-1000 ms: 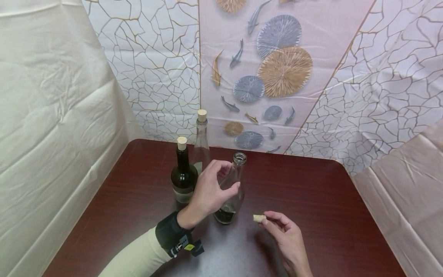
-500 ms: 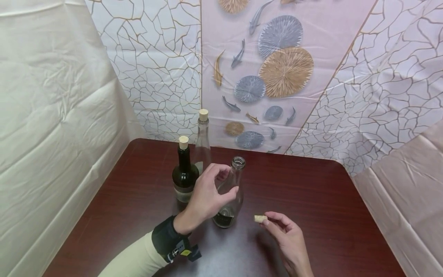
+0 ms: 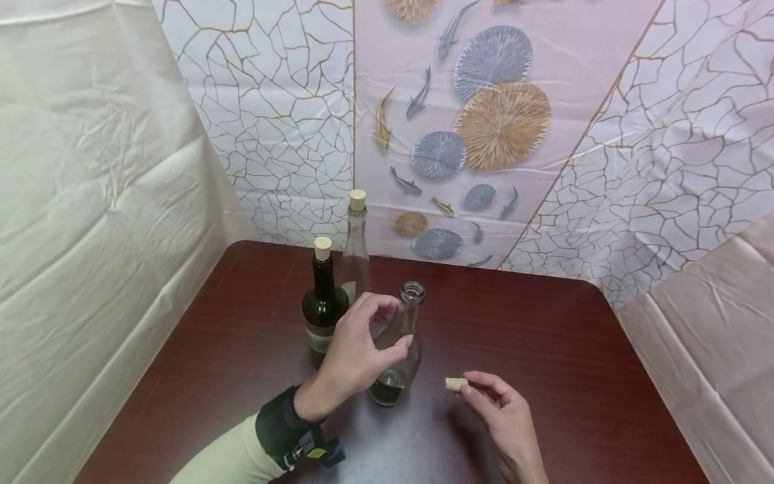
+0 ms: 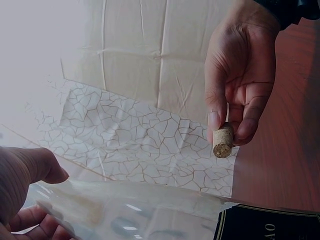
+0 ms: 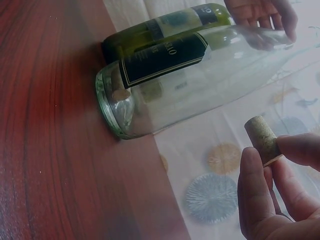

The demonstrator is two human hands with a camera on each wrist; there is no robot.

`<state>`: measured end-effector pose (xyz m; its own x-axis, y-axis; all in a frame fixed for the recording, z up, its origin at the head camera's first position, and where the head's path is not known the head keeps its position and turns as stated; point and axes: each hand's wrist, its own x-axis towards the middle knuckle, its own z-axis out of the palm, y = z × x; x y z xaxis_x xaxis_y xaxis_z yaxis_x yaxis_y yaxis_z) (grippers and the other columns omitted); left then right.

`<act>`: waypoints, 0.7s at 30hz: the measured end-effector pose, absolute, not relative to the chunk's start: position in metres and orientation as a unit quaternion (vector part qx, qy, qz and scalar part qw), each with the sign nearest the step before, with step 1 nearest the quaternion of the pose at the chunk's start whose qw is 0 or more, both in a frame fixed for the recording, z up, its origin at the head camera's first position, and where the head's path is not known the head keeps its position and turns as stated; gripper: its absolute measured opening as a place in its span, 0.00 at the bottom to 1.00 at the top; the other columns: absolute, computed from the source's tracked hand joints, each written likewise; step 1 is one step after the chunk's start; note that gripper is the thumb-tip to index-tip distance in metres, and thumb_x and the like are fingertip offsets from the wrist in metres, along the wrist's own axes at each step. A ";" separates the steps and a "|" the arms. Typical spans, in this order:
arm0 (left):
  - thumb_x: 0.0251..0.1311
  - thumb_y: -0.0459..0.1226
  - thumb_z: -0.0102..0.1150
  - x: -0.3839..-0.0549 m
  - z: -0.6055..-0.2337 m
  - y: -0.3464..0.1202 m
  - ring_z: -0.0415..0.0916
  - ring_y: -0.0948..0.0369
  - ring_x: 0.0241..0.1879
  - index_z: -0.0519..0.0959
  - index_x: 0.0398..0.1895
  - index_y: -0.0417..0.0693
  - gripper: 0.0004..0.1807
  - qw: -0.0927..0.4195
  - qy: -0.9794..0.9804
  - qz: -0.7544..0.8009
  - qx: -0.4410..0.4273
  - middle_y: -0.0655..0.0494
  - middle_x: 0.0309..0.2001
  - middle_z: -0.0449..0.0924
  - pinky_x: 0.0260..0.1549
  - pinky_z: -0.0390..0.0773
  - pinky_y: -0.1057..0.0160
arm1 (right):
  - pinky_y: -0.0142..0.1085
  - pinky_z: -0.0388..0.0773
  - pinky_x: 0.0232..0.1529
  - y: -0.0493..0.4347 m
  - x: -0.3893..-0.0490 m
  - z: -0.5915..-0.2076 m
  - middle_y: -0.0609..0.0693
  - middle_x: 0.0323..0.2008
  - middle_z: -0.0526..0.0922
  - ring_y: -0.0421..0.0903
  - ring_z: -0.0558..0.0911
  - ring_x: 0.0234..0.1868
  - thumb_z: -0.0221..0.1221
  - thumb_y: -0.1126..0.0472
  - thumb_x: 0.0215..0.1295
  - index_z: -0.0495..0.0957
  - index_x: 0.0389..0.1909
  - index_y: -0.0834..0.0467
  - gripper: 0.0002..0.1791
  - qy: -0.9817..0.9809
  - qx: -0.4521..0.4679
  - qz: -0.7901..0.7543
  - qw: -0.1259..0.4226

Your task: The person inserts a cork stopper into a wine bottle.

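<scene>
A clear glass bottle (image 3: 404,356) with a dark label stands uncorked, its mouth open at the top. My left hand (image 3: 357,349) holds it below the neck, thumb on the near side and fingers behind; the left wrist view shows that thumb and the fingers around the glass (image 4: 135,207). To the right, my right hand (image 3: 502,417) pinches a small cork (image 3: 455,384) between thumb and fingers, apart from the bottle. In the right wrist view the cork (image 5: 262,139) is tilted.
A dark green bottle (image 3: 324,302) with a cork in its mouth stands left of my left hand. Behind it is another clear bottle (image 3: 357,252), also corked. The reddish-brown table (image 3: 544,336) backs onto patterned cloth (image 3: 290,121).
My left hand and the clear bottle have moved a little toward me and to the left. My right hand with the cork has hardly moved.
</scene>
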<state>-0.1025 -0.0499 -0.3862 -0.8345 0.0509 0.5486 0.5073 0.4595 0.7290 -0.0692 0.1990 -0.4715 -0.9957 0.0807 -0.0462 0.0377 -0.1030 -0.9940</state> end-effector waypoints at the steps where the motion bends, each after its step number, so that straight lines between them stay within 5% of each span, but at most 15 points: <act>1: 0.45 0.41 0.72 -0.102 -0.386 -0.051 0.73 0.68 0.42 0.77 0.46 0.54 0.22 0.232 -0.823 -0.491 -0.170 0.62 0.41 0.76 0.42 0.79 0.62 | 0.33 0.84 0.41 0.199 -0.069 -0.472 0.46 0.38 0.87 0.42 0.87 0.37 0.66 0.70 0.56 0.73 0.52 0.78 0.24 -0.669 -0.045 0.741 0.015; 21: 0.45 0.40 0.73 -0.087 -0.388 -0.062 0.73 0.66 0.42 0.76 0.47 0.56 0.23 0.219 -0.819 -0.503 -0.167 0.63 0.42 0.75 0.40 0.82 0.64 | 0.35 0.84 0.42 0.194 -0.070 -0.465 0.50 0.39 0.87 0.43 0.86 0.38 0.66 0.69 0.58 0.72 0.52 0.79 0.25 -0.677 -0.023 0.735 0.008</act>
